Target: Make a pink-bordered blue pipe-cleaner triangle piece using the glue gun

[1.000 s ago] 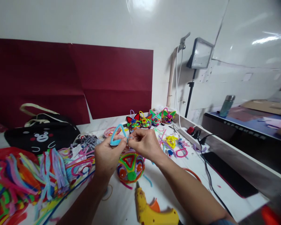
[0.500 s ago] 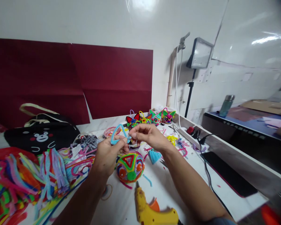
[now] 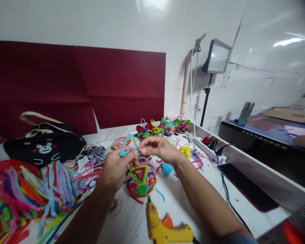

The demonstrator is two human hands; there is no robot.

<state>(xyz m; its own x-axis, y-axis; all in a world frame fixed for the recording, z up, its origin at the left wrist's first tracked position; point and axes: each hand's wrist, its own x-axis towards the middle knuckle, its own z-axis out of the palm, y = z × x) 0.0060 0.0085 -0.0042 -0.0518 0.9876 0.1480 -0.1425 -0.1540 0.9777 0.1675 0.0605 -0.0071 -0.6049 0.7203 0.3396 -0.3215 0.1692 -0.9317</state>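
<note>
A light blue pipe cleaner (image 3: 129,138), bent into a triangle, is pinched at its lower corner by my left hand (image 3: 117,166). My right hand (image 3: 158,149) has thumb and forefinger closed on the same pipe cleaner's end, touching close to the left fingertips. Just below both hands sits a round, many-coloured pipe-cleaner animal head (image 3: 142,189) with orange eyes and a green nose. A short light blue pipe-cleaner piece (image 3: 160,194) lies to its right. The yellow hot glue gun (image 3: 165,227) rests on the table, nozzle toward the head.
Bundles of coloured pipe cleaners (image 3: 35,193) cover the left side, before a black bag (image 3: 44,149). Several similar animal heads (image 3: 167,128) stand at the back. Light blue pipe cleaners (image 3: 167,168) lie right of the hands. A phone (image 3: 247,186) and power strip (image 3: 216,152) line the right edge.
The fingers of my right hand have shifted slightly on the pipe cleaner's end. The left hand keeps its pinch, and the triangle stays in nearly the same place.
</note>
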